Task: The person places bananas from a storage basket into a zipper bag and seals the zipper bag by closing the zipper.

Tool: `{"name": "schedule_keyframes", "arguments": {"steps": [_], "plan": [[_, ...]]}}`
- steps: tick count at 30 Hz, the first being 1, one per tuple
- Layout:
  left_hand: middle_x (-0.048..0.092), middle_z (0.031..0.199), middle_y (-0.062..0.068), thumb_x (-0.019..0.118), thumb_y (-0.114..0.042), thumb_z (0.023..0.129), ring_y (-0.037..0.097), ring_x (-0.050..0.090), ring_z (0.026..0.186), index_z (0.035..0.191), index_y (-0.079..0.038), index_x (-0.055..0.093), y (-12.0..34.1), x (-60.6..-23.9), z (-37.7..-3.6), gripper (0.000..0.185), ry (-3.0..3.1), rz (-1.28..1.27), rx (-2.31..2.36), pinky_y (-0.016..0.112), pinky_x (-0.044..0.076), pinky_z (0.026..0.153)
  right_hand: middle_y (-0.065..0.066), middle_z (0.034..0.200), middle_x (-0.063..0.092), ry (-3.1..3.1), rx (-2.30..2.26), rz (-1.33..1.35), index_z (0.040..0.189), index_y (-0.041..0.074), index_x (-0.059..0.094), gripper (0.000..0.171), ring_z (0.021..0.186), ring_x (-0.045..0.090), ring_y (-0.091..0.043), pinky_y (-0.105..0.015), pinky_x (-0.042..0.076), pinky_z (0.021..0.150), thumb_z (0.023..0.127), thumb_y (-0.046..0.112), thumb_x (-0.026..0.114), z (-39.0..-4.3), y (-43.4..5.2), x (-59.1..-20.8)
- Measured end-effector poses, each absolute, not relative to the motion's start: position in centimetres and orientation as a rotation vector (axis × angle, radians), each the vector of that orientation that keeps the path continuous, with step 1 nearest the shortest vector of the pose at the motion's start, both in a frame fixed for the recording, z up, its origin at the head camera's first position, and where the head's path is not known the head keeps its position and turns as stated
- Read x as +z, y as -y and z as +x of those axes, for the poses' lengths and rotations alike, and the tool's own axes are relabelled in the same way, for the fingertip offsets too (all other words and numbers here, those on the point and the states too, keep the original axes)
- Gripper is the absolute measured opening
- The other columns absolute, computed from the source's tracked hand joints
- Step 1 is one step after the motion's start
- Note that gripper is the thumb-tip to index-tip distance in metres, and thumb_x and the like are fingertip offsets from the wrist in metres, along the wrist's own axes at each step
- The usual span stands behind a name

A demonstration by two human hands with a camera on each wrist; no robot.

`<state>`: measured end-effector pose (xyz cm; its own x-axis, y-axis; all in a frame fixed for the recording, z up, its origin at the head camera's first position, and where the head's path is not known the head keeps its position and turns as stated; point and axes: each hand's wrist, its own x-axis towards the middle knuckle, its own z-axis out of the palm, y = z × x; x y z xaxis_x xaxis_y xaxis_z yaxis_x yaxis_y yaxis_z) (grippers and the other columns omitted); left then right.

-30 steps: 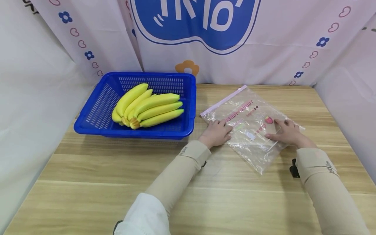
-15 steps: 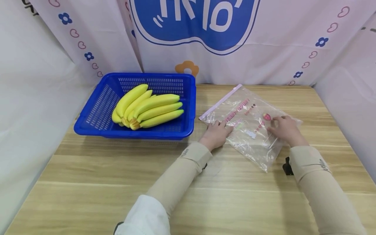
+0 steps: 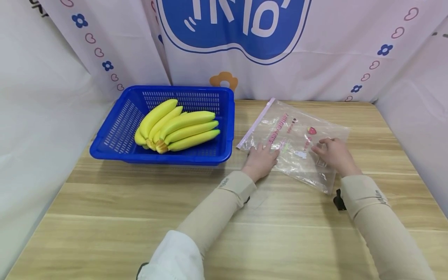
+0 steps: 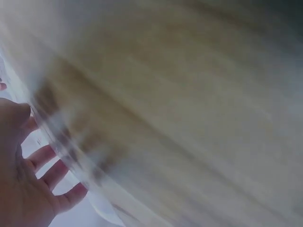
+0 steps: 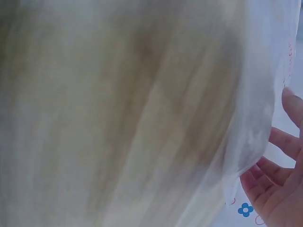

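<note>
A clear plastic zip bag [image 3: 297, 128] with a lilac slider strip and pink print lies on the wooden table, right of the basket. My left hand [image 3: 260, 161] rests at its left edge, close under the slider strip, fingers spread over the film. At the right part of the bag, my right hand [image 3: 336, 155] touches the film with loosely bent fingers. The left wrist view shows fingers [image 4: 56, 175] reaching down to the bag's surface. In the right wrist view, fingertips [image 5: 253, 184] meet the bag near the tabletop.
Left of the bag stands a blue plastic basket [image 3: 224, 128] with two bunches of yellow bananas [image 3: 189, 128] in it. Behind the table [image 3: 280, 241] hangs a printed white curtain [image 3: 315, 77], and plain white cloth flanks both sides.
The bag has turned clockwise, its lower corner swinging right and up. My right hand has moved a little left along it, while the left hand has stayed nearly in place.
</note>
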<state>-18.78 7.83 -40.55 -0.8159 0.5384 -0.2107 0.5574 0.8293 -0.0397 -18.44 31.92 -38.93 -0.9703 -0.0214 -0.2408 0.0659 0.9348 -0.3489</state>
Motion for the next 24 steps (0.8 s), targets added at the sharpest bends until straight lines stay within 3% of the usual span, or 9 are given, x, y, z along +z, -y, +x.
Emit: {"name": "schedule_keyframes", "arguments": {"steps": [5,10,19,24], "plan": [[0.041,0.148,0.009,0.033,-0.029,0.104,0.028,0.041,0.133,0.144,-0.027,0.041,-7.1,-40.5,-19.0,0.041,-2.811,0.904,-0.076,0.044,0.043,0.105,-0.045,0.138,0.028,-2.829,-0.485,0.025,0.137,-0.01,0.037,0.07,0.127,0.025,-0.061,-0.071,0.023,0.105,0.096,0.045,0.049,-18.1,-32.1,-39.2],[0.044,0.145,0.011,0.035,-0.031,0.104,0.03,0.039,0.136,0.139,-0.02,0.047,-5.9,-40.3,-19.5,0.039,-2.842,0.907,0.005,0.045,0.039,0.109,-0.046,0.141,0.019,-2.798,-0.451,-0.003,0.142,-0.009,0.029,0.076,0.128,0.02,-0.063,-0.072,0.022,0.104,0.093,0.044,0.054,-18.0,-32.5,-39.4],[0.029,0.157,0.008,0.037,-0.038,0.102,0.033,0.024,0.146,0.151,-0.021,0.029,-4.4,-40.2,-20.4,0.052,-2.733,0.942,0.041,0.045,0.025,0.119,-0.046,0.141,0.02,-2.786,-0.442,-0.05,0.143,-0.009,0.026,0.076,0.126,0.021,-0.065,-0.072,0.023,0.103,0.094,0.042,0.055,-18.2,-33.0,-39.9],[0.034,0.154,0.006,0.041,-0.044,0.1,0.03,0.028,0.143,0.15,-0.023,0.032,-4.1,-40.6,-20.8,0.055,-2.717,0.988,0.04,0.041,0.023,0.119,-0.046,0.14,0.021,-2.787,-0.439,-0.099,0.143,-0.01,0.026,0.076,0.127,0.021,-0.064,-0.072,0.022,0.104,0.095,0.04,0.055,-18.3,-33.2,-39.9]]}}
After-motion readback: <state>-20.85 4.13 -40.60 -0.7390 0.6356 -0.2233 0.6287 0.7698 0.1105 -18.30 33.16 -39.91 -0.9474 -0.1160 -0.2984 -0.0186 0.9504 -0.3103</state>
